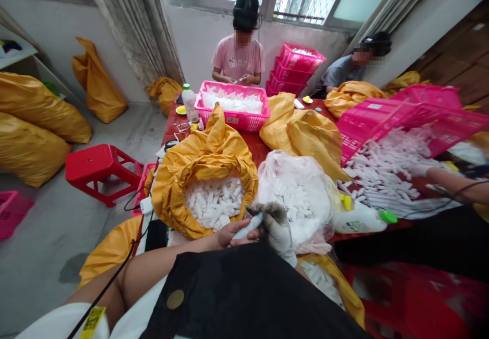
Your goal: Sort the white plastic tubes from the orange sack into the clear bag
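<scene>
My left hand (226, 234), bare, has its fingers closed around a pale white-blue elongated piece (247, 227). My right hand (278, 231), in a whitish glove with dark-stained fingertips, is closed at the piece's upper end; exactly how its fingers grip is partly hidden. Just beyond the hands, an open yellow sack (168, 191) with a rolled rim holds many small white pieces (216, 199). To its right a clear plastic bag (319, 176) contains more white pieces of the same sort.
A lying bottle (359, 219) with a green cap is right of the bag. Pink crates (233, 121) stand on the red table, one tipped (367, 115) over spilled pieces. A co-worker's arm (454, 180) reaches in there. Two people sit across. A red stool (101, 168) stands left.
</scene>
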Demonstrator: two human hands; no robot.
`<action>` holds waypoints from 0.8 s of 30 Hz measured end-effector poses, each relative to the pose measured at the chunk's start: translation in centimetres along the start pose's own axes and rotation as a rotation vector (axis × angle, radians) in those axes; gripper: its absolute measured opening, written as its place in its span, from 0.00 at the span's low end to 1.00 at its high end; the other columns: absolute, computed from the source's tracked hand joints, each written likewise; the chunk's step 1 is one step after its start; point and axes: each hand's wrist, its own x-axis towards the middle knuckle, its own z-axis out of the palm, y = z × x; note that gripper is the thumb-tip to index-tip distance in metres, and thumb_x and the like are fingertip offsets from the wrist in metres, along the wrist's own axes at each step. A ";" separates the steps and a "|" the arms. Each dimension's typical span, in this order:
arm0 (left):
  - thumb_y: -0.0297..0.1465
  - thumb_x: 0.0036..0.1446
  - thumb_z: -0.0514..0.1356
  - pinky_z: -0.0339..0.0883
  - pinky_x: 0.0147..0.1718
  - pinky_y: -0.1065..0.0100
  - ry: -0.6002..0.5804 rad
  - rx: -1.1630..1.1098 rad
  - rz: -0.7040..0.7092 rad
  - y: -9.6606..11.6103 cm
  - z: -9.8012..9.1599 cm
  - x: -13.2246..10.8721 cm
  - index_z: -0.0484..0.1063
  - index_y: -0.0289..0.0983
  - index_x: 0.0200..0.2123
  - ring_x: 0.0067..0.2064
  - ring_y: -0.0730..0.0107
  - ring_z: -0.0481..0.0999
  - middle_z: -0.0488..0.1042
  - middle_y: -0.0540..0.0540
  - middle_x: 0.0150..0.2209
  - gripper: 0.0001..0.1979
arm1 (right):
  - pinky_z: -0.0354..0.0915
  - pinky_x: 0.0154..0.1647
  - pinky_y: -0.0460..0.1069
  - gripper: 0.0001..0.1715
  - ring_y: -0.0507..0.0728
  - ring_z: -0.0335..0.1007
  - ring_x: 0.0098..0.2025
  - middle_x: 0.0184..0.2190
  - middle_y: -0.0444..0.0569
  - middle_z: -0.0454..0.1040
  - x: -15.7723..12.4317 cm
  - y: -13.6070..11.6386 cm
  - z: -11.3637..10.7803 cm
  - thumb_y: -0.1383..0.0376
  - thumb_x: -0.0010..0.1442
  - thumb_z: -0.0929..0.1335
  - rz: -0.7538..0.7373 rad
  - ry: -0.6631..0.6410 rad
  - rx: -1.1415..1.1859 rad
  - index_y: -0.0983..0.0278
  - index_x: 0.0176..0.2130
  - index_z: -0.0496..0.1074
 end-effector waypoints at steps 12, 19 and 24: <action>0.54 0.51 0.55 0.45 0.16 0.72 0.133 0.154 0.134 1.0 0.2 0.2 0.64 0.36 0.29 0.13 0.80 0.50 0.55 0.59 0.12 0.24 | 0.69 0.37 0.51 0.16 0.54 0.74 0.34 0.29 0.42 0.77 1.2 0.6 0.2 0.57 0.47 0.74 0.010 0.070 -0.137 0.57 0.34 0.68; 0.45 0.60 0.54 0.59 0.21 0.73 0.281 0.321 0.221 0.1 -0.2 -0.5 0.67 0.34 0.29 0.20 0.79 0.62 0.64 0.55 0.22 0.19 | 0.68 0.46 0.55 0.12 0.55 0.74 0.37 0.37 0.46 0.75 0.3 1.8 -0.1 0.54 0.57 0.68 -0.044 -0.131 -0.348 0.57 0.39 0.71; 0.47 0.60 0.51 0.65 0.29 0.68 0.352 0.496 0.179 0.2 -1.0 -1.2 0.69 0.34 0.29 0.26 0.75 0.68 0.68 0.52 0.25 0.21 | 0.69 0.42 0.53 0.10 0.55 0.73 0.36 0.33 0.45 0.74 0.0 1.8 -0.4 0.56 0.58 0.67 -0.003 -0.165 -0.362 0.57 0.38 0.71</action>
